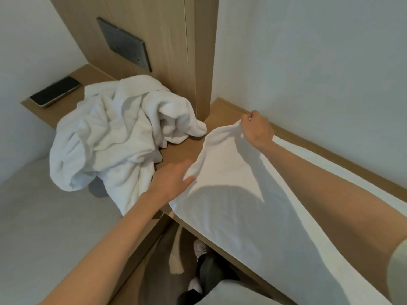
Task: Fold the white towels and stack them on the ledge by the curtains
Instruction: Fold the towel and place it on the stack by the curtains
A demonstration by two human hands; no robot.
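White terry cloth fills most of what we see. One towel (pixel 231 194) lies stretched along a wooden ledge (pixel 182 148) that runs beside a pale wall (pixel 319 62), and its near side hangs over the ledge's front edge. The right hand (pixel 256 128) is curled into a fist at the towel's far corner, pinching the cloth and holding it a little above the wood. The left hand (pixel 174 179) reaches in from the lower left with its fingers straight, blurred, and its thumb resting on the towel's left edge. We cannot tell whether any finger is tucked beneath the cloth. Both forearms are bare.

Left of the towel, a crumpled pile (pixel 114 133) of more white towels sits on the ledge's corner and spills down onto a grey bed (pixel 44 216). Behind the pile rises a wooden post (pixel 171 51) carrying a grey panel (pixel 125 45). A dark phone (pixel 55 91) lies flat on the ledge further left, apart from the pile. Below the ledge, between the arms, we see pale shoes (pixel 199 249).
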